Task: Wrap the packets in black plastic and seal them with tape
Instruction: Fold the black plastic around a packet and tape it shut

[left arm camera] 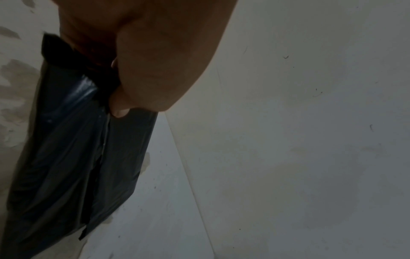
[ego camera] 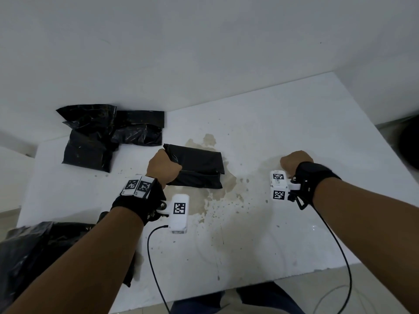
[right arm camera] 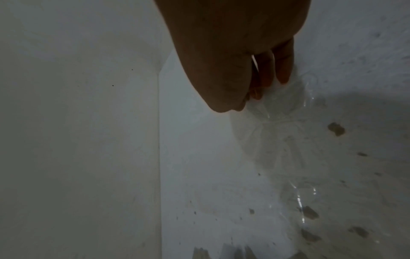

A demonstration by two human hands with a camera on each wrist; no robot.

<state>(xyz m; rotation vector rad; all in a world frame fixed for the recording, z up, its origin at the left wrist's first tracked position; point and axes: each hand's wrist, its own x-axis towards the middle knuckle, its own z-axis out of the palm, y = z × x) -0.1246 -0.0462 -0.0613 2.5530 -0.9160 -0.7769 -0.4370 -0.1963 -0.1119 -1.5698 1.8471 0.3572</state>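
Down in the lower left corner of the head view, a crumpled sheet of black plastic [ego camera: 29, 248] lies on the white table [ego camera: 283, 132], partly under the left forearm. Above it, in the upper left part of the tabletop against the wall, two wrapped black packets [ego camera: 90, 137] sit touching, one overlapping the other.

Toward the middle of the frame, the left hand [ego camera: 162, 167] grips the left end of a folded black packet [ego camera: 199, 166] that lies on a brownish stain [ego camera: 208, 141] on the table. In the left wrist view the fingers [left arm camera: 118, 108] curl round the gathered edge of the plastic, with the packet [left arm camera: 66, 157] stretching down the left side of that frame.

Further right in the head view, the right hand [ego camera: 294, 160] is over the table, well apart from the packet, its fingers curled under. The right wrist view shows its fingertips [right arm camera: 282, 73] pinching a strip of clear tape [right arm camera: 286, 122], which shows only as faint glints running toward the lower right of that frame over the speckled tabletop. Both wrists carry black straps with white camera units.
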